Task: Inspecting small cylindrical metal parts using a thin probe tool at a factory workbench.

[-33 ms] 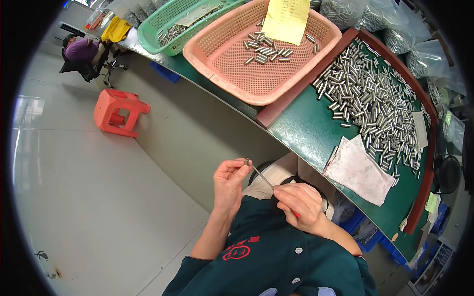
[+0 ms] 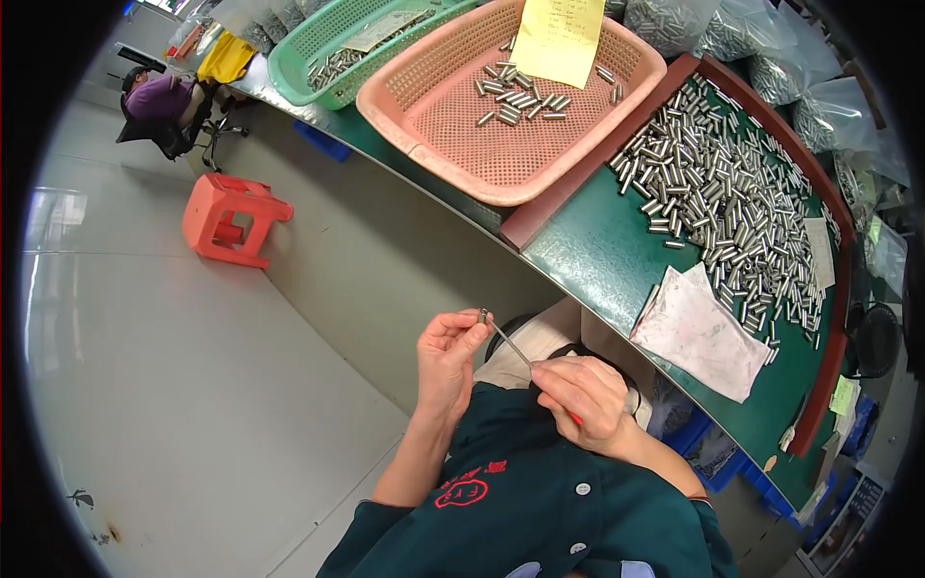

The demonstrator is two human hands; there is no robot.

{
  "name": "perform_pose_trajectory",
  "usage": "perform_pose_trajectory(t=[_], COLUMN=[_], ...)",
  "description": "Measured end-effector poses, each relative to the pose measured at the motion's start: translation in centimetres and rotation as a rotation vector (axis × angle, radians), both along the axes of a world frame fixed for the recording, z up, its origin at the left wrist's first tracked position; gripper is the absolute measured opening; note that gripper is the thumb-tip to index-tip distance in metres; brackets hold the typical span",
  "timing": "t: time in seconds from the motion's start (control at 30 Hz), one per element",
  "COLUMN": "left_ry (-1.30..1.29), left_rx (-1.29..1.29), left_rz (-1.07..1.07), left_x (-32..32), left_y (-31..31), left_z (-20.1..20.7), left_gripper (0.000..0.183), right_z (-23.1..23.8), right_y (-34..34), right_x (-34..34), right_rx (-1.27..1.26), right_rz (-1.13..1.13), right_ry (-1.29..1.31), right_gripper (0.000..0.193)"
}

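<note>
My left hand (image 2: pixel 451 349) is closed, pinching a small metal cylinder (image 2: pixel 483 316) between thumb and fingertips in front of my body. In my right hand (image 2: pixel 590 397) is a red-handled tool with a thin metal shaft (image 2: pixel 511 345); the fingers wrap its handle, and a bit of red shows below them. The shaft's far end meets the cylinder at my left fingertips; whether it goes inside is too small to tell. On the green table, a large heap of similar metal cylinders (image 2: pixel 723 193) lies to the right, with a stained white cloth (image 2: pixel 701 332) at its near side.
A pink perforated basket (image 2: pixel 462 178) holds several cylinders and a yellow note (image 2: pixel 559 40). Behind it stands a green basket (image 2: pixel 299 82). A dark red wooden rail (image 2: pixel 568 197) borders the heap. Bags of parts (image 2: pixel 809 111) line the back. A red stool (image 2: pixel 236 222) and a seated person (image 2: pixel 159 101) are left.
</note>
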State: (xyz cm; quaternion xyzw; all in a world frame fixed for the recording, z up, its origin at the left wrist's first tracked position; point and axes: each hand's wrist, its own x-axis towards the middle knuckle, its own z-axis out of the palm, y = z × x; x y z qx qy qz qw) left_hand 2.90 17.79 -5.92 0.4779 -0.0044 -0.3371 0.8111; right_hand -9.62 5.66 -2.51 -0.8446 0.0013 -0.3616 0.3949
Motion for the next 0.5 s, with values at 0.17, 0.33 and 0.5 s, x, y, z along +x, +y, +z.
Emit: perform_pose_trajectory(t=[0.17, 0.33, 0.5], left_ry=[0.000, 0.021, 0.036], left_rx=[0.010, 0.032, 0.039], left_rz=[-0.013, 0.041, 0.097], left_x=[-0.4, -1.3, -0.9], left_y=[-0.4, -0.7, -1.0], left_z=[0.3, 0.1, 0.0], left_gripper=[0.011, 0.010, 0.010], right_z=[-0.2, -0.5, -1.1], right_y=[-0.2, -0.4, 0.0], right_x=[-0.2, -0.2, 0.1], right_rx=[-0.052, -0.060, -0.045], right_rz=[0.001, -0.012, 0.023], right_ry=[-0.017, -0.070, -0.089], right_gripper=[0.028, 0.024, 0.022])
